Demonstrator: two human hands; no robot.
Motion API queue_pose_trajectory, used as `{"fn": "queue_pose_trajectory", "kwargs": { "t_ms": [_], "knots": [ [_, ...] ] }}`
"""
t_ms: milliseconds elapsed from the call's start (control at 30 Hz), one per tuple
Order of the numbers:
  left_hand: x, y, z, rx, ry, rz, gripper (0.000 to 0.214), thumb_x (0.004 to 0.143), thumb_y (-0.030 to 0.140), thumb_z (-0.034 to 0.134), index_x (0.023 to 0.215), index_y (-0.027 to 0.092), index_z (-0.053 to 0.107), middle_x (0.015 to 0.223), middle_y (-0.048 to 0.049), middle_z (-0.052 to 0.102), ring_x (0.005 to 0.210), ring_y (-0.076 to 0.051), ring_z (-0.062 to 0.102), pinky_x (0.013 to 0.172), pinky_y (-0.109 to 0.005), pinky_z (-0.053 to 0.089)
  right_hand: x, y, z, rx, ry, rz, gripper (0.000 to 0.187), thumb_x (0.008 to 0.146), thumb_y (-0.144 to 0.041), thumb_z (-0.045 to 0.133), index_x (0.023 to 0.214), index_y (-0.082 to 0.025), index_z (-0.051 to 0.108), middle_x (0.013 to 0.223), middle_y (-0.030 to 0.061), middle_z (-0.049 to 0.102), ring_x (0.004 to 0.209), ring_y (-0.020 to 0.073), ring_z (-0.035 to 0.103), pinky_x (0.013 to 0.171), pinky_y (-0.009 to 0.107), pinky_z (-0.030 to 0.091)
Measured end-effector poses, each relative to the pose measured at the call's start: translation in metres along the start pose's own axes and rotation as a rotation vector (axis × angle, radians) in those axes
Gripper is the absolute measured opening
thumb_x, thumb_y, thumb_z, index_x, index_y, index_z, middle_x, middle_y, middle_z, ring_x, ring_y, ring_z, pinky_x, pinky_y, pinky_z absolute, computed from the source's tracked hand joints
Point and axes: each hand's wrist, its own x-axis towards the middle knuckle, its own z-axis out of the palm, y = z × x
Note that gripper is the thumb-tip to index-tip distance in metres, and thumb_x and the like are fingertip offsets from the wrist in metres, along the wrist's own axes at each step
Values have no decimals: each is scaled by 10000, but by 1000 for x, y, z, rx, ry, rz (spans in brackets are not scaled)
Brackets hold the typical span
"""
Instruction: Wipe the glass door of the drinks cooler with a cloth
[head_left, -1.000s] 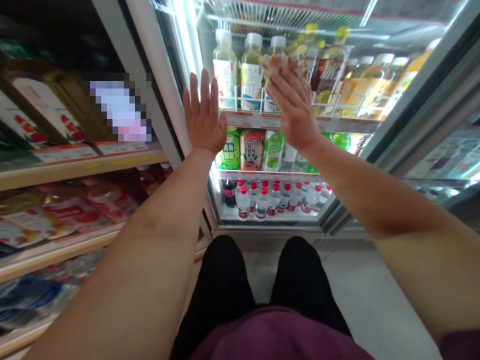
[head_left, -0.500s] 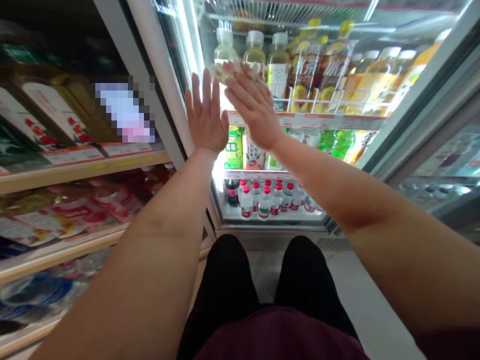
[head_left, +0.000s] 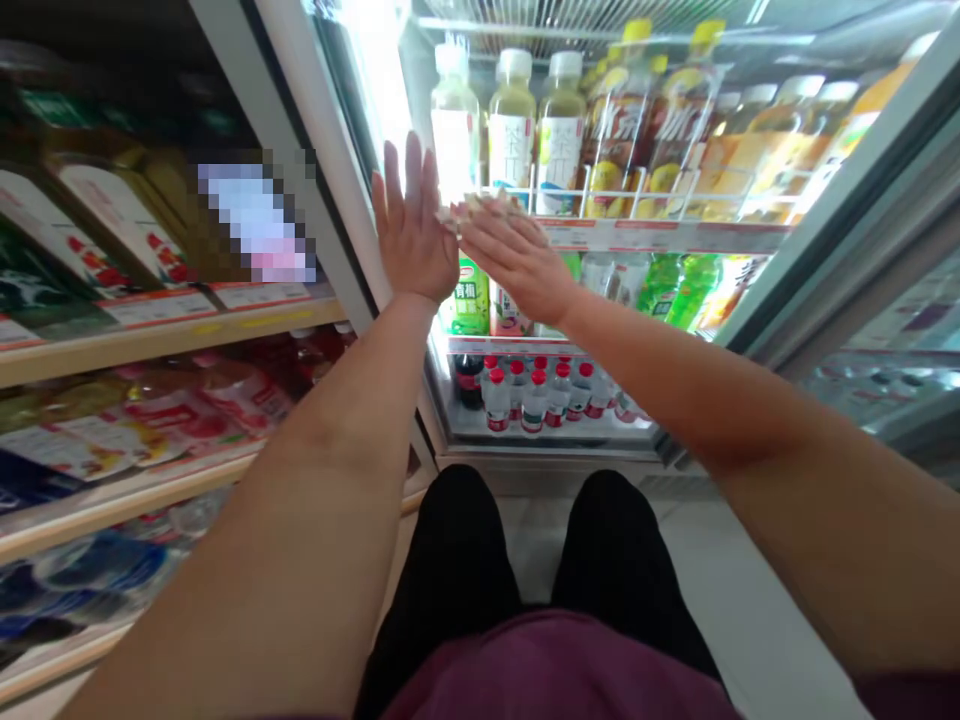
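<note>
A crumpled, pale patterned cloth (head_left: 491, 208) lies pressed under the fingers of my right hand (head_left: 517, 258), against the glass door (head_left: 517, 25) of a lit drinks cooler. That hand is laid over the cloth with its fingers together, pointing up and left. Just left of it, my left hand (head_left: 415, 230) rests open with its fingers up and spread, flat on the glass near the door's left edge. It holds nothing. Part of the cloth is hidden beneath my right fingers.
Behind the glass stand tea bottles (head_left: 512, 125) on the upper shelf and red-capped water bottles (head_left: 533, 402) at the bottom. A shelf unit (head_left: 150, 335) with juice bottles is close on the left. The cooler's metal door frame (head_left: 795, 210) runs along the right.
My right hand and the cloth have slid down the glass, from in front of the upper bottles to about the shelf's price strip. My left hand has stayed in place.
</note>
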Motion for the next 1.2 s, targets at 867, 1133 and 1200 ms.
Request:
{"fn": "queue_pose_trajectory", "kwargs": {
  "t_ms": [867,1133,1200],
  "knots": [
    [-1,-2,-1,127,7,94,858,1058,607,33,1556,-65,221,1677,-138,138,1552,-233,-104,1276,-482,-33,-101,27,21,38,-12,-340,416,1078,-243,405,1485,-273,487,1529,-24,519,1474,140,411,1257,388,364],
    [-1,1,-2,80,10,52,905,1024,662,55,1557,-46,244,1676,-118,153,1550,-182,-118,1289,-475,-40,-137,45,12,49,202,-138,421,1056,-175,408,1450,-263,527,1576,5,452,1558,173,208,1296,491,254],
    [-1,2,-2,77,7,46,898,1024,666,71,1559,-32,254,1677,-115,161,1554,-174,-105,1293,-472,-37,-155,41,17,61,115,-266,397,1046,-166,437,1415,-234,566,1537,25,505,1545,158,252,1276,446,314]
  ]
}}
